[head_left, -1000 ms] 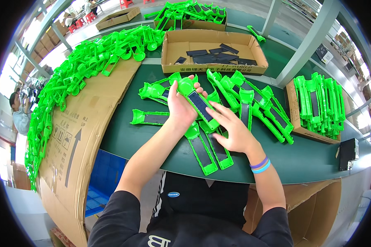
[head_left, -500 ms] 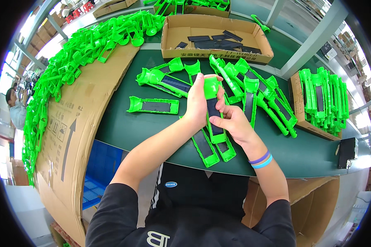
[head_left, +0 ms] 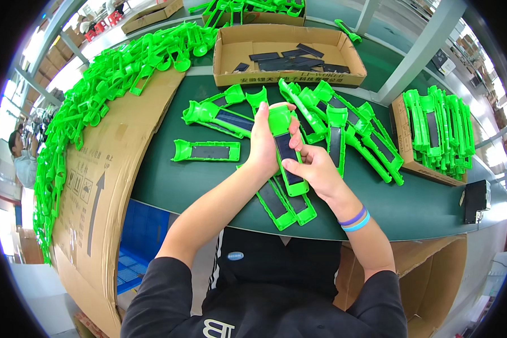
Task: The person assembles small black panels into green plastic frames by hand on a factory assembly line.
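Note:
Over the middle of the green work table, a bright green plastic housing with a dark rectangular panel set into it slants between my hands. My left hand wraps round its wider upper end. The thumb of my right hand presses on the dark panel, the other fingers curling round the side. Two similar housings lie under it near the table's front edge. Another housing rests alone to the left. Beyond my hands, several more housings with dark panels lie in a loose, overlapping heap.
An open cardboard box holding loose dark panels stands behind the heap. At right, a carton is packed with upright green housings, and a black box sits near the edge. Left, a long pile of green parts lies on a cardboard sheet.
The whole view has shifted slightly. Both hands keep the same grip on the green housing, my right thumb still on its panel.

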The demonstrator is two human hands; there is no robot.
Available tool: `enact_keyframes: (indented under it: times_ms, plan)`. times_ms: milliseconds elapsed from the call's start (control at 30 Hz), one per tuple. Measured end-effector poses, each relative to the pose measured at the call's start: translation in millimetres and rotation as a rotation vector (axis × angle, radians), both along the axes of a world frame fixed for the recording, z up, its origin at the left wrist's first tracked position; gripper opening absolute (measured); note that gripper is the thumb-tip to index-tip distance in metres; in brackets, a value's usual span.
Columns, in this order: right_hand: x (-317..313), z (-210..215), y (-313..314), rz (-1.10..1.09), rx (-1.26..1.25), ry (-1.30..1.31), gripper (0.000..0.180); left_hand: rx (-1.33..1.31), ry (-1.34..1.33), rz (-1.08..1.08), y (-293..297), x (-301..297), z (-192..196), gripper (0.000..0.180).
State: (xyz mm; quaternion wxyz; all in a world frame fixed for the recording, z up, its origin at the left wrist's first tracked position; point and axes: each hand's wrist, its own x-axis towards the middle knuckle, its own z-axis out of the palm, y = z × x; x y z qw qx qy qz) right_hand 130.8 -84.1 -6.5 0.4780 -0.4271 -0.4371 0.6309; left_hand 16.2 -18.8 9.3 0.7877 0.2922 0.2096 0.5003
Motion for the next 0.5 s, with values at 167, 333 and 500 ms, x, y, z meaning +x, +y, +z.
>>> enact_keyframes:
  times_ms: [167, 333, 500]
  plan:
    - [9, 10, 1, -0.061, 0.060, 0.010, 0.024, 0.096, -0.028, 0.044, 5, -5, 2, 0.053]
    - [21, -1, 7, -0.053, 0.082, 0.049, 0.023, 0.072, -0.122, 0.011, 10, -13, 0, 0.051]
    - [20, -6, 11, -0.026, 0.064, -0.003, 0.023, 0.134, -0.131, -0.051, 15, -15, -7, 0.050]
